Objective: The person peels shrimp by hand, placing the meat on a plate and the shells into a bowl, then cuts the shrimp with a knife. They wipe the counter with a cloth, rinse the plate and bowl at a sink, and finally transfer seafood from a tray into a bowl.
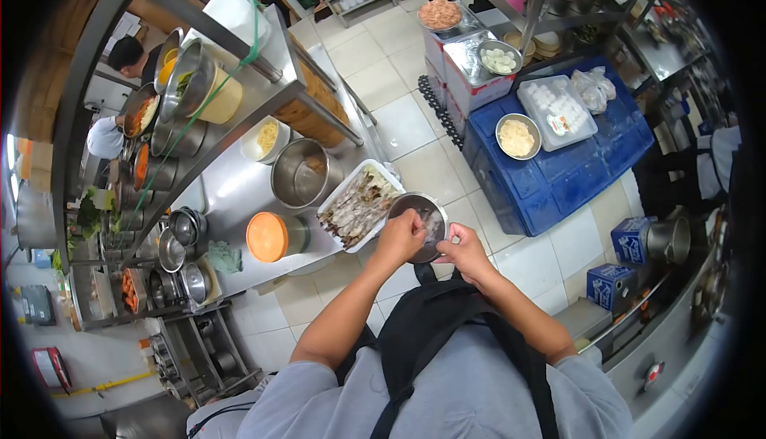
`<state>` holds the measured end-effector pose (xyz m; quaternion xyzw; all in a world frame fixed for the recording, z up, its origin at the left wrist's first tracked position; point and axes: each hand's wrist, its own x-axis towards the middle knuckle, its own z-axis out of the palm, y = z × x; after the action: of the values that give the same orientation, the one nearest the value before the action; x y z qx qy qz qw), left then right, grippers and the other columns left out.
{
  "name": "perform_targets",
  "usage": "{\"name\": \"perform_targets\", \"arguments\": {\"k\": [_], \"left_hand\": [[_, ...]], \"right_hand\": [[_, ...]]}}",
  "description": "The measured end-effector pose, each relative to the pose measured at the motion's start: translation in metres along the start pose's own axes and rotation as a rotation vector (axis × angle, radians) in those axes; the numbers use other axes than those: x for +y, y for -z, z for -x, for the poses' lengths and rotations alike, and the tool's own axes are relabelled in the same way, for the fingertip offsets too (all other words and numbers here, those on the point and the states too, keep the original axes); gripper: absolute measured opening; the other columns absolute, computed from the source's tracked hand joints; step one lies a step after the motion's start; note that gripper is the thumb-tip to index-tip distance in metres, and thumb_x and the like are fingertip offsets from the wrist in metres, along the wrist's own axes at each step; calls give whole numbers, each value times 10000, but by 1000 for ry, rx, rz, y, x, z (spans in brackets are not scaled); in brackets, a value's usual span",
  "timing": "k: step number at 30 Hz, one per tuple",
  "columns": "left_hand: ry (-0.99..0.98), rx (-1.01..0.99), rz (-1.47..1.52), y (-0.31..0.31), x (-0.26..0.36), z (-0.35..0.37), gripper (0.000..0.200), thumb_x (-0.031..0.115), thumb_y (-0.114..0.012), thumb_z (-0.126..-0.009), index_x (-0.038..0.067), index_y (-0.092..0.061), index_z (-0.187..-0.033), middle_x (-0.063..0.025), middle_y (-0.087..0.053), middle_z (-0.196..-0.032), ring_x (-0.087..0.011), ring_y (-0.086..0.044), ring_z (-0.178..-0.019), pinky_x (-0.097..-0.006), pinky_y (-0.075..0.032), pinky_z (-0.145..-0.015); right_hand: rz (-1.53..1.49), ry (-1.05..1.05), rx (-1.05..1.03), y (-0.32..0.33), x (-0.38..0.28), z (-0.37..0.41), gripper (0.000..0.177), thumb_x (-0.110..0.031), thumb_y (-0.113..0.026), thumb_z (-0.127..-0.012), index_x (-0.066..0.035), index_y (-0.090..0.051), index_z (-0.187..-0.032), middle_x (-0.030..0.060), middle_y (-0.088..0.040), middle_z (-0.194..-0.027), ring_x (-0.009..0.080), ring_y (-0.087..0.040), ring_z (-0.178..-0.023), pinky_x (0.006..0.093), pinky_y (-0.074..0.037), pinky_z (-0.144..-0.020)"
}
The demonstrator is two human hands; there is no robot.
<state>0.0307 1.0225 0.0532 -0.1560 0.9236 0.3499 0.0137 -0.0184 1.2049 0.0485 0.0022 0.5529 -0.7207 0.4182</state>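
A round metal bowl (pixel 432 206) with some pale pieces inside is held just in front of my body. My right hand (pixel 467 254) grips its right rim, thumb and fingers closed there. Over the bowl's left side, my left hand (pixel 401 237) has its fingers curled together; whatever they hold is too small or hidden to make out. Left of the bowl, a white tray (pixel 388 174) holds greyish elongated pieces that look like seafood, with darker bits at one end.
On the steel counter (pixel 231 191) stand a large metal pot (pixel 291 169), an orange-lidded tub (pixel 268 237) and a noodle container (pixel 266 139). A blue chest (pixel 550 191) carries food containers. Overhead shelving (pixel 239 48) crosses the left side. Another person stands at far right.
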Motion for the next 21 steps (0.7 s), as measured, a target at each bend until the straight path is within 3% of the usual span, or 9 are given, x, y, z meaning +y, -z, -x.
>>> {"name": "perform_targets", "arguments": {"k": [1,2,3,5,8,12,15,16,21], "left_hand": [[48,-2,92,3,3,3,268,141,-780,-788,8,-589,-920,-164,-680,-858,-317,-682,-745,-396,-529,-678],[72,-2,218,10,6,7,271,83,-779,-807,27,-601,-1004,-129,-688,-860,-212,-681,-730,-335,-533,-655],[58,-17,226,19,7,10,271,83,-779,-807,27,-601,-1004,-129,-688,-860,-212,-681,-730,-335,-533,-655],[-46,131,278,44,12,19,268,44,-758,-847,32,-615,-1072,-55,-686,-870,-117,-647,-742,-275,-537,-623],[125,100,536,95,22,35,259,36,-739,-877,29,-617,-1106,-1,-666,-895,-79,-613,-763,-232,-540,-613],[196,167,444,154,21,51,260,46,-731,-890,20,-634,-1129,12,-655,-893,-58,-604,-769,-216,-541,-615],[145,167,149,172,2,49,225,58,-729,-889,31,-665,-1104,14,-659,-864,-49,-603,-754,-209,-535,-613],[176,180,145,169,-9,43,254,95,-759,-847,9,-675,-1070,-83,-722,-897,-155,-673,-758,-325,-537,-706],[-34,201,-67,101,-78,-12,260,86,-740,-849,13,-673,-1089,-163,-721,-942,-273,-696,-790,-366,-543,-732]], "right_hand": [[-27,-7,-13,-1,4,-2,215,-9,-660,-847,-81,-465,-791,41,-599,-896,142,-626,-799,332,-617,-657],[-54,-11,-21,-2,4,-2,218,-18,-665,-851,-85,-466,-795,42,-604,-901,145,-627,-811,338,-619,-667],[-54,-6,0,-2,3,-2,218,-18,-665,-851,-85,-466,-795,42,-604,-901,145,-627,-811,338,-619,-667],[-40,-45,-11,-6,-1,-4,226,-26,-671,-858,-89,-463,-795,43,-602,-899,149,-625,-825,350,-624,-672],[-76,-56,-6,-1,7,-11,249,-23,-669,-859,-93,-441,-783,29,-560,-876,154,-618,-812,360,-631,-675],[-99,-47,9,6,14,-17,253,-7,-655,-854,-104,-435,-776,30,-553,-885,159,-622,-812,373,-638,-699],[-107,-29,39,14,17,-16,271,-17,-664,-851,-103,-424,-760,28,-535,-860,157,-608,-781,363,-637,-663],[-113,-38,50,17,16,-16,269,-17,-666,-849,-105,-427,-760,29,-539,-856,156,-609,-777,360,-636,-659],[-133,-111,101,22,5,-4,231,-9,-646,-852,-110,-455,-768,30,-562,-851,153,-621,-762,367,-632,-684]]}}
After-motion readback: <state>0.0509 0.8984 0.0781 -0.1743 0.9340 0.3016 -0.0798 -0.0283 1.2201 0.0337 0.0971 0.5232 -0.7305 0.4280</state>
